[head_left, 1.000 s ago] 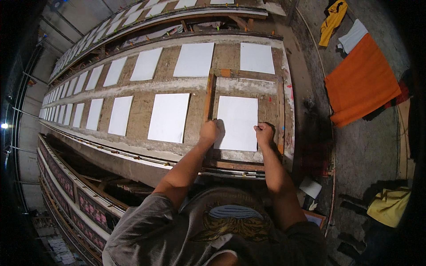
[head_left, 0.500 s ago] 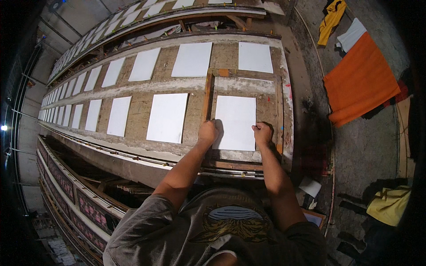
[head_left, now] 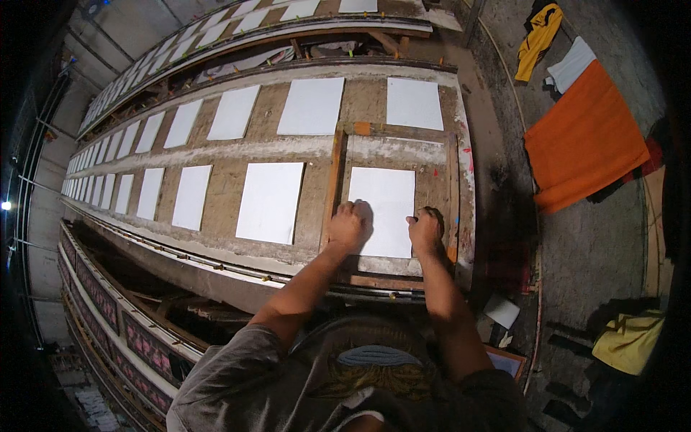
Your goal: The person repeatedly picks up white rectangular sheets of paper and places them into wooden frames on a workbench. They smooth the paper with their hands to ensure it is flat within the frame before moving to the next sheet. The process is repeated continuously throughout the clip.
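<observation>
A flat white rectangular sheet (head_left: 385,194) lies on the long brown-topped table in front of me, inside a wooden frame (head_left: 335,176) whose bars run around it. My left hand (head_left: 348,226) is over the sheet's left edge with its fingers curled; their tips are hidden. At the sheet's right edge is my right hand (head_left: 427,232), closed like a fist, thumb toward the sheet. A small dark spot shows by that thumb, too small to name. Left of the frame lies another white sheet (head_left: 270,201).
Rows of similar white sheets (head_left: 310,106) run down the table toward the far left. Behind stands a second table (head_left: 324,25) with more sheets. On the floor to the right lie an orange cloth (head_left: 586,137) and yellow cloths (head_left: 632,340).
My left hand has shifted from beside the frame's left bar onto the sheet's left edge. My right hand stays by the right edge. The whole view has tilted slightly, so the table sits lower.
</observation>
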The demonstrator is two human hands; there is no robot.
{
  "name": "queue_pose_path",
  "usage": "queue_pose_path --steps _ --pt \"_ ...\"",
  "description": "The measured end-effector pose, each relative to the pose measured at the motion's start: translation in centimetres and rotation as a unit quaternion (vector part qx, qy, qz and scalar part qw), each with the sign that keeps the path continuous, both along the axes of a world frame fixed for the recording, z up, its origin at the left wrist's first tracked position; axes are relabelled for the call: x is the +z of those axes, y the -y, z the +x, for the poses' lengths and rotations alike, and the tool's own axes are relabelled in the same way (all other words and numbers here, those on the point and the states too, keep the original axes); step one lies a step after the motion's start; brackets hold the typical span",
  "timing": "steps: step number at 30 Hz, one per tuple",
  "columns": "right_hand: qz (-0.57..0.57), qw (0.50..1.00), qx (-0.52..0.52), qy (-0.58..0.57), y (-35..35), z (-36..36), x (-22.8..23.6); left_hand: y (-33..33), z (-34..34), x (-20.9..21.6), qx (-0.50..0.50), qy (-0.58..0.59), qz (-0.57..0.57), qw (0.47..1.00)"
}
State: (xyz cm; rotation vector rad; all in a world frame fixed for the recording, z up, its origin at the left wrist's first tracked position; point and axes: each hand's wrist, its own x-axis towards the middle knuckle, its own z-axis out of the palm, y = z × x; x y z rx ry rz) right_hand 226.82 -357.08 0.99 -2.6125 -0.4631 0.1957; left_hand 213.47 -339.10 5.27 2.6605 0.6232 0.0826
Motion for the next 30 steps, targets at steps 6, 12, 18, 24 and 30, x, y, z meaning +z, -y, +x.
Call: queue_pose_path --steps 6,12,18,24,30 --pt "0.003 0.995 0.068 0.069 0.0 -1.2 -3.6 2.1 3.2 -8.4 -0.081 0.01 0.061 0.995" --pt "-0.053 0.987 0.131 0.071 -1.9 -4.3 -4.5 2.0 2.9 -8.6 -0.088 -0.014 0.017 0.996" --pt "-0.064 0.987 0.106 0.101 -9.8 6.5 -3.8 1.6 2.9 -6.8 -0.084 -0.012 -0.001 0.996" --pt "0.02 0.973 0.076 0.215 -9.6 8.0 -3.0 1.6 3.7 -6.4 -0.085 0.01 0.011 0.996" --pt "0.323 0.944 0.064 -0.031 -6.6 4.6 -3.9 1.3 4.0 -6.3 -0.082 0.006 0.006 0.997"
